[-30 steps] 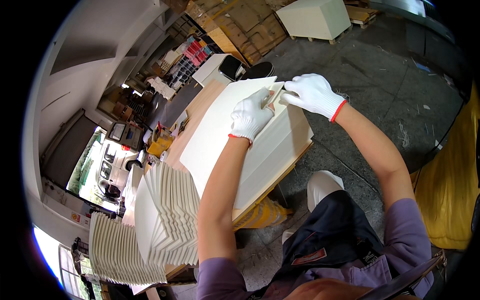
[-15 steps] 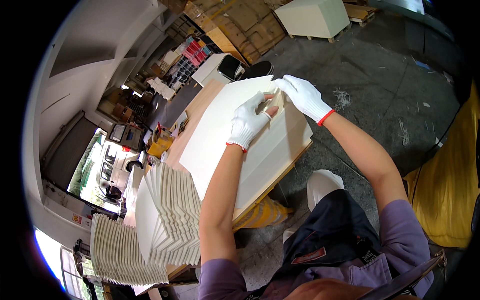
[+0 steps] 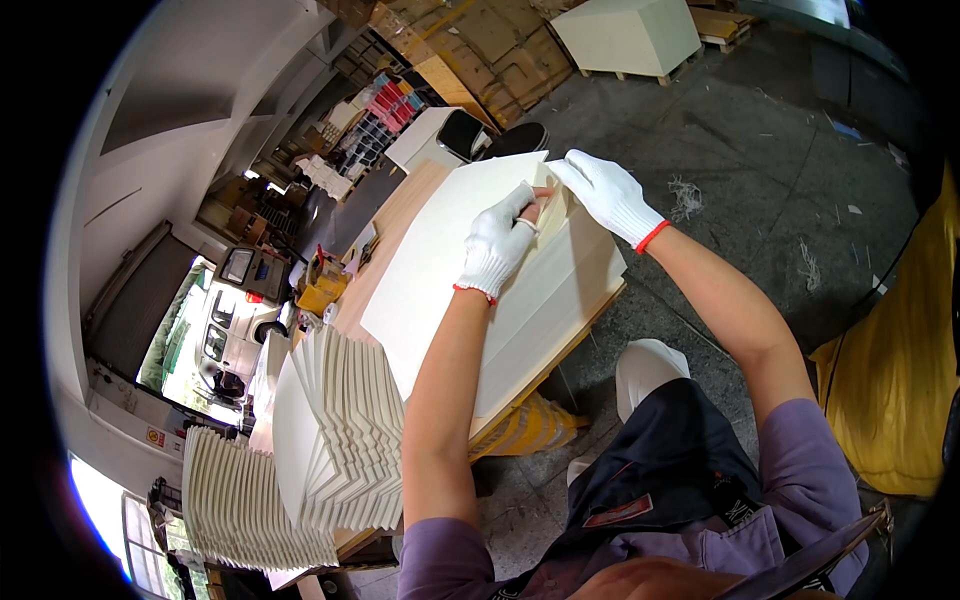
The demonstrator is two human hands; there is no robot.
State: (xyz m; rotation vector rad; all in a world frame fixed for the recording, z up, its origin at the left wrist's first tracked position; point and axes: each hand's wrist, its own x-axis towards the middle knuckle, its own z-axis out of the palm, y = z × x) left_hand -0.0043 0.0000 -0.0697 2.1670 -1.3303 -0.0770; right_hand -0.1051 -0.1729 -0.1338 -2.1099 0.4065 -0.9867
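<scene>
A thick stack of large white paper sheets (image 3: 440,265) lies on the wooden table. My left hand (image 3: 500,240), in a white knit glove that leaves some fingertips bare, rests on top near the far right edge. Its thumb and finger are curled together on the edges of the upper sheets. At the far right corner, my right hand (image 3: 602,192), gloved in white with a red cuff, grips the sheets' corner, its thumb side toward the left hand. Between the hands the sheet edges are bent and slightly fanned. The undersides of my right fingers are hidden.
Two piles of folded white sheets, a nearer pile (image 3: 255,500) and a taller pile (image 3: 340,430), stand to the left. A yellow container (image 3: 322,287) sits farther along the table. A black stool (image 3: 515,140) stands beyond, and yellow fabric (image 3: 890,370) hangs at right.
My left thumb and finger have drawn closer together and slightly back on the sheet edges. The right hand has barely shifted at the corner.
</scene>
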